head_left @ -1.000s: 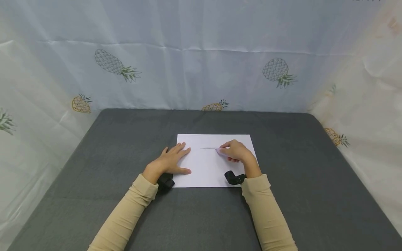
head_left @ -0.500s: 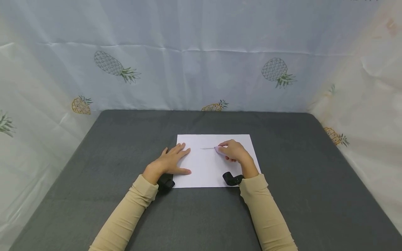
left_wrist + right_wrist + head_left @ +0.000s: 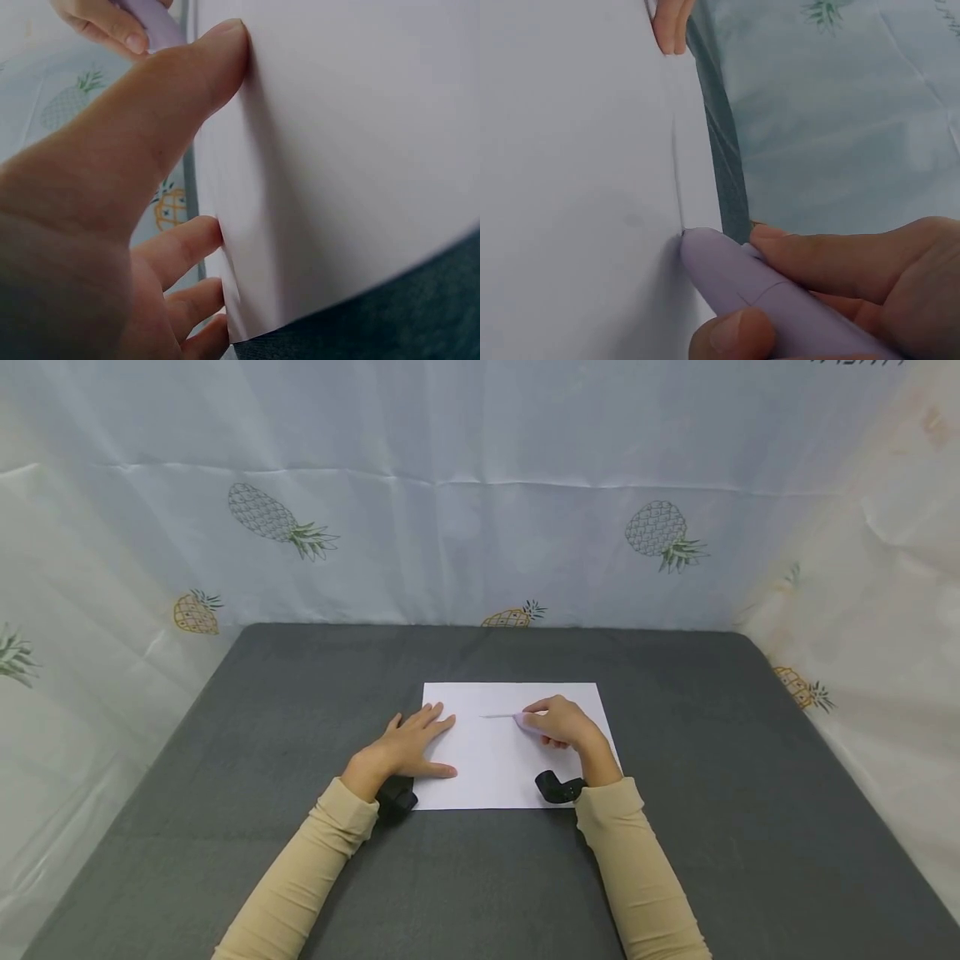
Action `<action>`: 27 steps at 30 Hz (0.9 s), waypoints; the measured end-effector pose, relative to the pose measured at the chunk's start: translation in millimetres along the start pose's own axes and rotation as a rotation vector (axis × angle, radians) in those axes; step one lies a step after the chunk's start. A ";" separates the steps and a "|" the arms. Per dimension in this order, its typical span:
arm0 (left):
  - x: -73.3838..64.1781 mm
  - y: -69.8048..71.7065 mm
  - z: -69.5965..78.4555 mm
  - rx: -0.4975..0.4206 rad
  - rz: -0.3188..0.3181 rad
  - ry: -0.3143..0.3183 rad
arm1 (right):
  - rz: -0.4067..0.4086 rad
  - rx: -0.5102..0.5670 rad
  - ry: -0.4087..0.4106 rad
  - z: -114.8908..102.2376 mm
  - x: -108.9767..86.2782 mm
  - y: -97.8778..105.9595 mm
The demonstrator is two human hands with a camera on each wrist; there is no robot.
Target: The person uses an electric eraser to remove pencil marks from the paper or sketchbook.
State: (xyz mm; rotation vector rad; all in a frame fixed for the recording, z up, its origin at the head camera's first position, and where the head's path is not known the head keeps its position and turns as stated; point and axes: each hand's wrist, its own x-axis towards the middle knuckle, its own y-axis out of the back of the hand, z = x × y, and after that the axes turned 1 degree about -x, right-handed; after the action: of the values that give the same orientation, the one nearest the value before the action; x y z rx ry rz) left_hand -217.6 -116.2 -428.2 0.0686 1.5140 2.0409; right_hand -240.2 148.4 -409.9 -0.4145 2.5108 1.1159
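Observation:
A white sheet of paper (image 3: 487, 768) lies on the dark table. My left hand (image 3: 405, 743) rests on its left side with fingers spread, and the thumb presses the paper in the left wrist view. My right hand (image 3: 566, 722) grips a lilac utility knife (image 3: 780, 300) between thumb and fingers. The knife's rounded nose stands on the paper, its small tip right at the end of a thin straight line (image 3: 676, 165). In the head view this line (image 3: 495, 716) runs left from the tip. Most of the knife's body is hidden by the hand there.
A dark grey cloth (image 3: 300, 693) covers the table around the sheet. Black wrist cameras (image 3: 555, 787) sit under both wrists. Behind and at the sides hangs a pale curtain (image 3: 450, 543) with pineapple prints.
My right hand has shifted slightly left with the knife and then a little back to the right. The left hand and the paper have stayed in place.

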 end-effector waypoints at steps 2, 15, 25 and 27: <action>0.4 -0.5 -0.4 0.002 -0.001 0.000 | -0.002 0.004 0.001 -0.1 0.2 -0.1; 1.9 -2.0 -1.2 0.005 -0.006 0.003 | -0.016 -0.008 -0.004 1.1 -0.1 1.0; 1.8 -0.9 -1.0 0.007 -0.005 -0.002 | -0.012 -0.015 0.004 1.4 1.2 0.6; 1.6 -0.5 -1.0 0.008 -0.005 -0.001 | -0.014 -0.017 0.004 1.3 1.2 0.8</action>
State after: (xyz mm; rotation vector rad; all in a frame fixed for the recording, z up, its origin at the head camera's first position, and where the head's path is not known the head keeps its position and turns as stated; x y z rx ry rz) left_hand -219.1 -116.1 -429.6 0.0681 1.5201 2.0310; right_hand -241.4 149.8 -410.7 -0.4383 2.4995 1.1326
